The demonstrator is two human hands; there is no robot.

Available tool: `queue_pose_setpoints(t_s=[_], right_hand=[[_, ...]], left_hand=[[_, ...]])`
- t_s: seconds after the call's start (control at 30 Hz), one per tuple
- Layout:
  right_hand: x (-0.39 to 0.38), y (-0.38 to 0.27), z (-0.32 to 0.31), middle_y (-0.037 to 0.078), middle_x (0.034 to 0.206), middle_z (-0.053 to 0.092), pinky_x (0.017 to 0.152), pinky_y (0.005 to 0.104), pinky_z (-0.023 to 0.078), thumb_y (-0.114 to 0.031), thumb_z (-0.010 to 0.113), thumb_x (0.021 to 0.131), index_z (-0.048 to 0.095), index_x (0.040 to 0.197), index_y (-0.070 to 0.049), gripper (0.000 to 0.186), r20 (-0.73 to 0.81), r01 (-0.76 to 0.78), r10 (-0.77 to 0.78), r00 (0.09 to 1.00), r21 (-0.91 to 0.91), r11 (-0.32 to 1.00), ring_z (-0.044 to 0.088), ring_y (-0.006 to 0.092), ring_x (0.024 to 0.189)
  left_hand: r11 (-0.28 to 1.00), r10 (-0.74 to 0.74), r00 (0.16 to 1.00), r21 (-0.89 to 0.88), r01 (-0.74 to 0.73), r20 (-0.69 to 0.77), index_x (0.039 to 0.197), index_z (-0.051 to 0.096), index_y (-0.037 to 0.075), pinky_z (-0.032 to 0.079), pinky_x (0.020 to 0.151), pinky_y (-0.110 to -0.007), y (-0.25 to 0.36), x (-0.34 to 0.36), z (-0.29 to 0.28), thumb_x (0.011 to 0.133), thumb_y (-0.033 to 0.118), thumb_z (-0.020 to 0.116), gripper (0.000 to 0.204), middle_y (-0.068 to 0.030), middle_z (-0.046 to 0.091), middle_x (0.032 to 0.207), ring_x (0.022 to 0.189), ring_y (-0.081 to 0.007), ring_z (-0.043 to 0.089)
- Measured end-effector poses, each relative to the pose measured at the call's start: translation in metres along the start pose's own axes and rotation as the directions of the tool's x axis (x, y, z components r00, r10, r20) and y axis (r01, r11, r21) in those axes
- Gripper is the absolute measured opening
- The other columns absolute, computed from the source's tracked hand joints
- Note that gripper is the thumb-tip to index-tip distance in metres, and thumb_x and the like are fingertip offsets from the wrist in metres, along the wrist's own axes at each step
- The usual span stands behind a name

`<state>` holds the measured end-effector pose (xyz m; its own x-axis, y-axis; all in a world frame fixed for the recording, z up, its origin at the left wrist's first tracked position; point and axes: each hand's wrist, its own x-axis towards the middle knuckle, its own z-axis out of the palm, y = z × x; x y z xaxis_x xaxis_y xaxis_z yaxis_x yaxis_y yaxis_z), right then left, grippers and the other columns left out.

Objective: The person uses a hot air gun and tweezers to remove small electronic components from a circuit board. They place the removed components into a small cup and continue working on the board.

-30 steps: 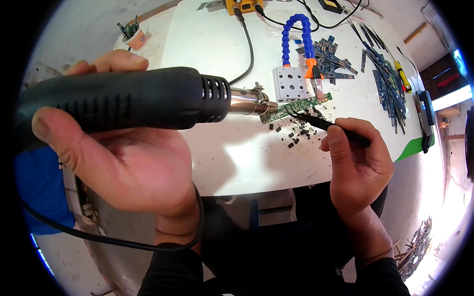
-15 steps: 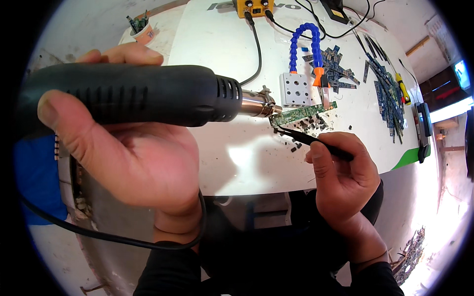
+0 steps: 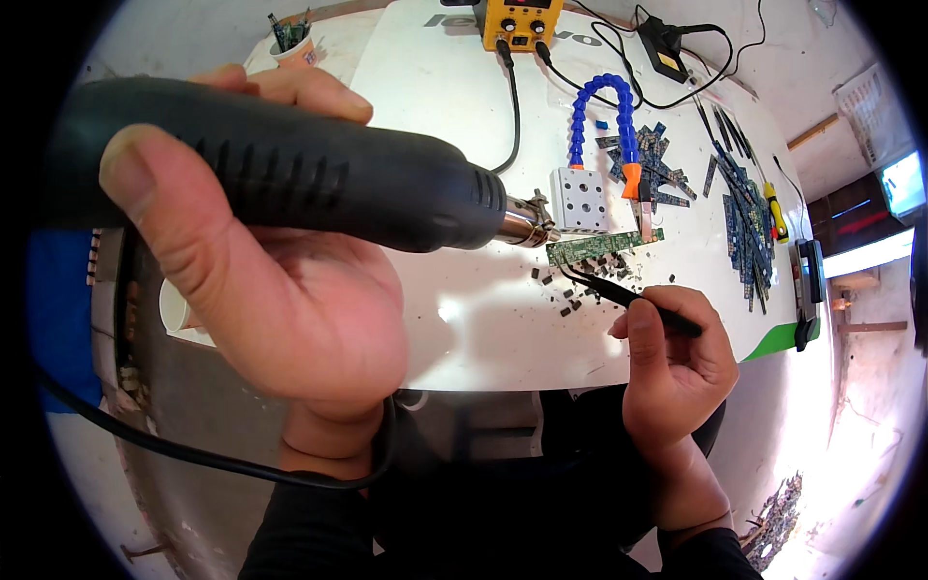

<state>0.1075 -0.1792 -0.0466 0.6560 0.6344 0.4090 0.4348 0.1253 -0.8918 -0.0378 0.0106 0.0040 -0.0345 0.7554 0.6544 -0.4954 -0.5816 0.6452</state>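
My left hand (image 3: 319, 338) grips a black hot air gun (image 3: 290, 169), its steel nozzle (image 3: 520, 220) pointed at the left end of a long green circuit board (image 3: 599, 246). My right hand (image 3: 677, 367) pinches black curved tweezers (image 3: 619, 290), whose tips are at the board's lower left edge; whether they touch it I cannot tell. Many small black components (image 3: 575, 300) lie scattered just below the board. The board's right end is under a metal clip (image 3: 646, 213) beside a grey metal block (image 3: 578, 198) with a blue segmented arm (image 3: 611, 82) and orange tip.
Behind stand a yellow station (image 3: 519, 21) with cables and a black iron holder (image 3: 662, 48). At right lie piles of dark board strips (image 3: 749, 246), black tools (image 3: 725, 130) and a yellow-handled tool (image 3: 773, 213). A cup (image 3: 290, 48) holding parts stands back left.
The view has shifted, so the table sits lower in the picture. The hot air gun now angles downward toward the board, and the tweezers' tips have moved leftward along the board toward its left end.
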Motion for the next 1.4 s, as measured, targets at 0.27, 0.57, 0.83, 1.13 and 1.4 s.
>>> queue_pose_setpoints(t_s=[0.27, 0.57, 0.83, 1.13, 1.4], right_hand=[[-0.0012, -0.0003, 0.0042, 0.014, 0.098, 0.070, 0.079, 0.0266, 0.055, 0.010, 0.075, 0.088, 0.067, 0.105, 0.008, 0.019, 0.029, 0.043, -0.042, 0.999, -0.015, 0.999, 0.067, 0.0156, 0.085], [0.0014, -0.0017, 0.0063, 0.014, 0.098, 0.070, 0.078, 0.0267, 0.055, 0.010, 0.075, 0.088, 0.067, 0.105, 0.008, 0.019, 0.042, -0.004, 0.004, 0.999, 0.004, 1.000, 0.068, 0.0156, 0.086], [0.0023, -0.0047, 0.0079, 0.013, 0.097, 0.070, 0.078, 0.0263, 0.056, 0.009, 0.074, 0.089, 0.067, 0.106, 0.010, 0.018, 0.031, -0.073, 0.072, 0.997, 0.059, 0.996, 0.070, 0.0151, 0.084], [0.0032, -0.0043, 0.0075, 0.013, 0.096, 0.070, 0.077, 0.0258, 0.056, 0.008, 0.074, 0.090, 0.067, 0.107, 0.010, 0.018, 0.018, -0.078, 0.077, 0.997, 0.070, 0.994, 0.070, 0.0145, 0.083], [0.0056, -0.0059, 0.0030, 0.012, 0.096, 0.070, 0.076, 0.0254, 0.056, 0.008, 0.075, 0.090, 0.067, 0.106, 0.009, 0.018, -0.032, -0.132, 0.134, 0.990, 0.047, 0.990, 0.070, 0.0144, 0.084]], left_hand=[[1.000, 0.004, 0.999, 0.006, -0.004, 0.037, 0.121, 0.048, -0.001, 0.052, 0.081, -0.027, 0.0015, 0.0004, -0.0017, 0.109, 0.050, 0.040, 0.054, -0.0181, 0.063, 0.094, 0.086, -0.0200, 0.061], [0.999, 0.025, 1.000, 0.045, -0.025, -0.005, 0.121, 0.049, -0.001, 0.051, 0.080, -0.027, 0.0002, 0.0005, 0.0023, 0.110, 0.050, 0.038, 0.054, -0.0175, 0.063, 0.092, 0.085, -0.0200, 0.061], [1.000, 0.004, 1.000, 0.023, -0.004, -0.005, 0.121, 0.049, -0.001, 0.051, 0.079, -0.026, 0.0011, 0.0002, 0.0017, 0.109, 0.050, 0.039, 0.053, -0.0177, 0.063, 0.092, 0.084, -0.0198, 0.061], [1.000, 0.004, 1.000, 0.023, -0.003, -0.005, 0.121, 0.048, -0.001, 0.051, 0.078, -0.026, 0.0010, 0.0002, 0.0006, 0.109, 0.050, 0.039, 0.054, -0.0177, 0.062, 0.092, 0.082, -0.0193, 0.061], [0.999, 0.000, 1.000, 0.053, 0.000, -0.004, 0.120, 0.048, -0.001, 0.049, 0.076, -0.025, 0.0026, -0.0017, 0.0026, 0.109, 0.051, 0.038, 0.054, -0.0167, 0.061, 0.091, 0.082, -0.0182, 0.058]])
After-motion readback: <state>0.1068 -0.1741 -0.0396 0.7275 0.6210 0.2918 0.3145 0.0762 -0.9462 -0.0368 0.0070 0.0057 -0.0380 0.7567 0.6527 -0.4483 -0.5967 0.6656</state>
